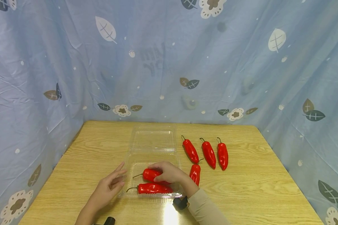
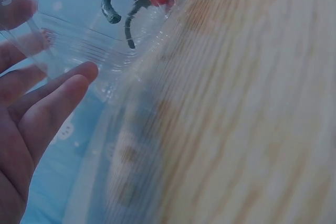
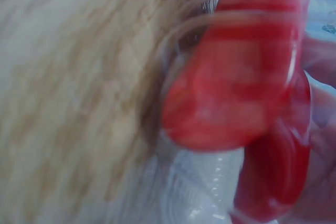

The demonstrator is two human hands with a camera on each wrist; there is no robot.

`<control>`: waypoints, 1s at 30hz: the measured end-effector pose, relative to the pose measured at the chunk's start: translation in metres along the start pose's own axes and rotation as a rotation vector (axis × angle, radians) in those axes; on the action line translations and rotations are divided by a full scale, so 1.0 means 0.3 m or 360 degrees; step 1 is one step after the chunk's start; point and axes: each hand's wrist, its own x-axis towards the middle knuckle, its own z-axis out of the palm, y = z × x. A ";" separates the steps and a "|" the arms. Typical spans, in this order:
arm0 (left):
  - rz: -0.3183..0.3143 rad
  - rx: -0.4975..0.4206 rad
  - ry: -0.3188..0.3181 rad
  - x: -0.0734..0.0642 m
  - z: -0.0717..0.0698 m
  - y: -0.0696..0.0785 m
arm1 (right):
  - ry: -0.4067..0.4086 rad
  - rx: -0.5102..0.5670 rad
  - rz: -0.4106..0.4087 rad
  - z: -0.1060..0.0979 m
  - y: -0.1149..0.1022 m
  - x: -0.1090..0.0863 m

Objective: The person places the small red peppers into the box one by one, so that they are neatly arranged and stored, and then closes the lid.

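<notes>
A clear plastic clamshell box (image 1: 132,168) lies on the table with its lid (image 1: 153,139) folded back. My right hand (image 1: 169,172) reaches into the box and grips a red chili pepper (image 1: 149,175), its stem pointing left. Nearer to me in the box, a second red chili pepper (image 1: 153,188) lies alongside, seen through the plastic wall in the right wrist view. My left hand (image 1: 107,189) is at the box's left side, fingers loosely spread. In the left wrist view, its fingertips (image 2: 86,74) are right at the clear wall, near two green stems (image 2: 110,6).
To the right of the box, three red chili peppers (image 1: 208,154) lie in a row on the wooden table (image 1: 256,187). Another red pepper (image 1: 195,174) is closer, partly behind my right forearm. A blue patterned curtain (image 1: 157,78) surrounds the table's back and sides.
</notes>
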 end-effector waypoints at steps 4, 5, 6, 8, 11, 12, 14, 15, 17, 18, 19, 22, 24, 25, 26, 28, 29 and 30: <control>0.0007 0.0011 0.0003 0.000 0.000 0.001 | -0.0019 -0.0018 -0.0007 0.001 0.003 0.001; 0.0009 0.0013 0.0005 0.000 0.000 0.001 | -0.0022 -0.0022 -0.0008 0.001 0.003 0.001; 0.0009 0.0016 0.0005 -0.001 0.000 0.002 | -0.0024 -0.0023 -0.0007 0.001 0.003 0.001; 0.0008 0.0020 0.0006 -0.001 0.000 0.002 | -0.0025 -0.0019 -0.0002 0.002 0.003 0.001; 0.0008 0.0021 0.0006 -0.001 0.000 0.003 | -0.0022 -0.0017 0.0007 0.002 0.002 0.000; 0.0010 0.0019 0.0007 -0.001 0.000 0.002 | -0.0020 -0.0017 0.0012 0.001 0.001 0.000; 0.0018 0.0011 0.0008 -0.001 -0.001 0.002 | -0.0017 -0.0022 0.0016 0.001 -0.001 0.000; 0.0020 0.0011 0.0008 -0.001 -0.001 0.002 | -0.0015 -0.0024 0.0019 0.001 -0.002 0.000; 0.0022 0.0008 0.0007 -0.001 0.000 0.001 | -0.0012 -0.0025 0.0027 0.001 -0.003 -0.001; 0.0020 0.0007 0.0005 -0.001 0.000 0.001 | -0.0011 -0.0023 0.0030 0.001 -0.003 -0.001; 0.0015 0.0006 0.0002 -0.001 0.000 0.001 | -0.0010 -0.0016 0.0033 0.002 -0.003 -0.001; -0.0001 -0.0007 -0.0009 -0.002 0.000 0.001 | -0.0004 0.0006 0.0050 0.004 -0.004 -0.001; -0.0010 -0.0016 -0.0012 -0.002 0.000 0.001 | 0.0005 0.0018 0.0050 0.004 -0.004 -0.001; -0.0013 -0.0021 -0.0012 -0.002 0.000 0.000 | 0.0010 0.0021 0.0048 0.004 -0.004 0.000; -0.0015 -0.0022 -0.0012 -0.002 0.000 0.000 | 0.0015 0.0019 0.0043 0.004 -0.003 0.001; -0.0018 -0.0017 -0.0007 -0.002 0.001 -0.001 | 0.0027 0.0026 0.0027 0.005 -0.002 0.001; -0.0020 -0.0016 -0.0006 -0.002 0.001 -0.001 | 0.0033 0.0034 0.0019 0.004 -0.002 0.001; -0.0020 -0.0015 -0.0005 -0.002 0.002 -0.002 | 0.0040 0.0041 0.0013 0.005 -0.001 0.001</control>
